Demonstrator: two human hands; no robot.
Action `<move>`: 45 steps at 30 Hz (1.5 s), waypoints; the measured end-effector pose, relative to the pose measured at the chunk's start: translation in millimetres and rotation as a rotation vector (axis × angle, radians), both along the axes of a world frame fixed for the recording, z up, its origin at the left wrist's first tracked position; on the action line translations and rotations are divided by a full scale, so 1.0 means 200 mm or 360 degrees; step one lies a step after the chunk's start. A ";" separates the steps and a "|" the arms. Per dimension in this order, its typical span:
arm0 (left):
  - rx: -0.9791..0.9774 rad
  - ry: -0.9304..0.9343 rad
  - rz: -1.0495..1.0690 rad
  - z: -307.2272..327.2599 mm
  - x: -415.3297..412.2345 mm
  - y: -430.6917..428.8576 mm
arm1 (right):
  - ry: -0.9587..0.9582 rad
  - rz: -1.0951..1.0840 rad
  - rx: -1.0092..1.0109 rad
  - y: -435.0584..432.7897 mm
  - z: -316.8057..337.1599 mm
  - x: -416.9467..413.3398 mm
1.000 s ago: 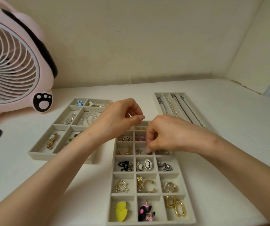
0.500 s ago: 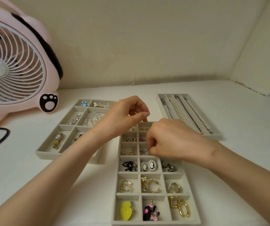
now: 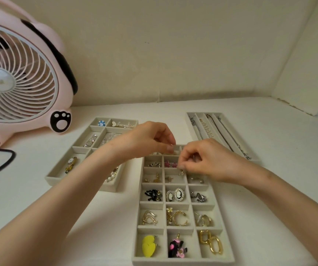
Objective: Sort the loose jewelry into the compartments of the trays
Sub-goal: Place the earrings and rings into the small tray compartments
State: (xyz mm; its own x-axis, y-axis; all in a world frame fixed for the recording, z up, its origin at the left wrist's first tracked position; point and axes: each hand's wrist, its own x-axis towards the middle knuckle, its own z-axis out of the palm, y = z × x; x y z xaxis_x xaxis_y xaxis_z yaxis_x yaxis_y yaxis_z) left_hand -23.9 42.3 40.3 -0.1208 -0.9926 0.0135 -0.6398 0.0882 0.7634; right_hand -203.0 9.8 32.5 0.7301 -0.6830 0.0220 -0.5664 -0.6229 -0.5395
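On the white desk, your right hand (image 3: 208, 160) pinches a small gold earring (image 3: 181, 172) just above a middle-column compartment of the grid tray (image 3: 183, 261), your left hand (image 3: 146, 141) curled alongside, its grasp unclear, with the pink fan (image 3: 20, 73) behind.

**Soft, even light — fisheye bend at the margins**

Bright throughout, warm cream in cast, diffuse; source out of view and hard to place. Only soft-edged shadows: grey smudges on the worktop (image 3: 269, 143) under both forearms and beneath the pink fan (image 3: 20, 73) near the far-left corner. No harsh glare — just small glints on the gold link earrings (image 3: 211, 244) in the front tray (image 3: 183, 261) by the near edge. Washed-out bluish patch past the far-right corner. Strong wide-angle stretch: fan bulged, forearms swollen toward the near corners. Sharpest mid-frame, yet smeared by compression; tiny earring (image 3: 181, 172) pinched under the right hand (image 3: 208, 160) too soft to resolve, likewise anything between the curled fingers of the left hand (image 3: 144, 140).
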 end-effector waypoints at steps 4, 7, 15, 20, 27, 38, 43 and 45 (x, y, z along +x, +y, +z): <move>0.0185 0.0073 -0.0139 0.01 -0.02 0.02 | -0.0271 -0.0085 0.0186 -0.02 0.00 -0.02; 0.0333 0.0246 -0.0214 0.00 -0.01 0.04 | -0.0615 -0.0111 0.0504 -0.01 0.01 -0.03; 0.0295 0.0681 -0.0098 -0.04 -0.01 0.08 | -0.0875 -0.0284 0.0769 -0.02 -0.06 0.00; 0.0176 0.0767 -0.0031 -0.06 -0.02 0.09 | -0.0930 -0.0329 0.0860 -0.03 -0.09 0.01; -0.0037 0.0777 0.0079 -0.07 -0.04 0.10 | -0.0913 -0.0395 0.0722 -0.03 -0.06 0.00; -0.0164 0.0808 0.0237 -0.08 -0.04 0.10 | -0.0812 -0.0346 0.0071 0.02 0.01 0.03; -0.0176 0.0794 0.0225 -0.09 -0.04 0.10 | -0.0702 -0.0351 0.0010 0.02 0.03 0.05; -0.0173 0.0777 0.0223 -0.10 -0.04 0.10 | -0.0634 -0.0375 -0.0053 0.02 0.04 0.05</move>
State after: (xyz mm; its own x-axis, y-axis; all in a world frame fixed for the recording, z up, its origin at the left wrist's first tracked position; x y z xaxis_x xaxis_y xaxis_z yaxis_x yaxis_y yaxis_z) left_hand -31.0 61.9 20.6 0.0591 -0.9885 0.1389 -0.2229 0.1225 0.9671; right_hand -193.5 13.3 40.0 0.4852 -0.8234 0.2942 -0.4473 -0.5228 -0.7256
